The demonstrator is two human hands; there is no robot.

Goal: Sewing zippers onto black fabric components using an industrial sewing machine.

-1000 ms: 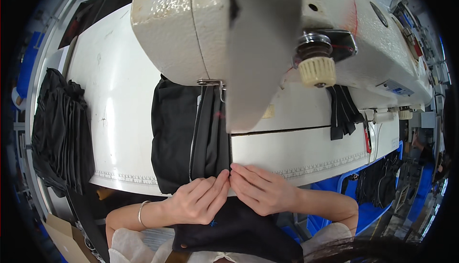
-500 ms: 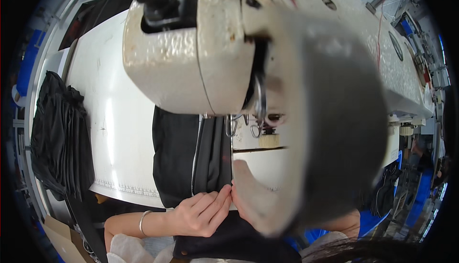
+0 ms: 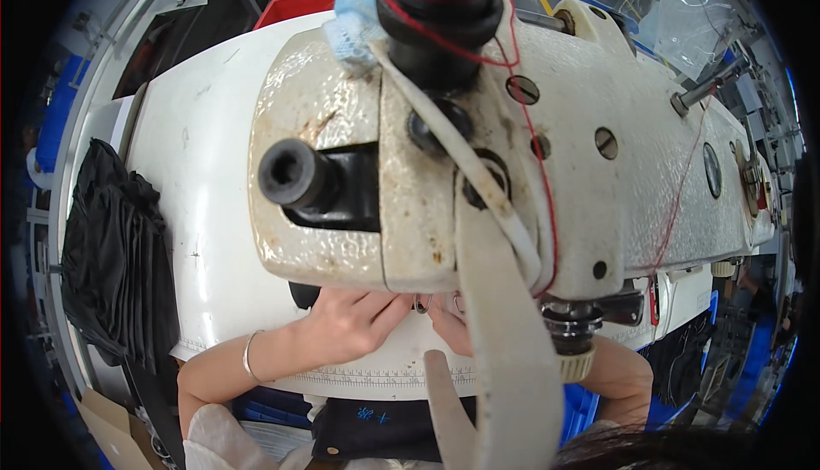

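Observation:
The pale sewing machine head stands over the white bed and hides the needle area. My left hand, a bangle on its wrist, reaches under the head's front edge with fingers bent and pressed together. Beside it, my right hand is partly covered by a pale curved lever; its visible fingers are curled. The two hands almost meet around a small metal machine part. Whatever the fingertips pinch is hidden. A bit of black fabric shows just left of my left hand.
Gathered black fabric hangs at the table's left edge. Red thread runs over the machine head, near a light blue cloth. A cardboard box stands lower left. More dark fabric lies at right.
Both hands have moved farther in, toward the needle area. The view has shifted, showing more of the machine's top. The black fabric that lay on the bed is now mostly out of sight.

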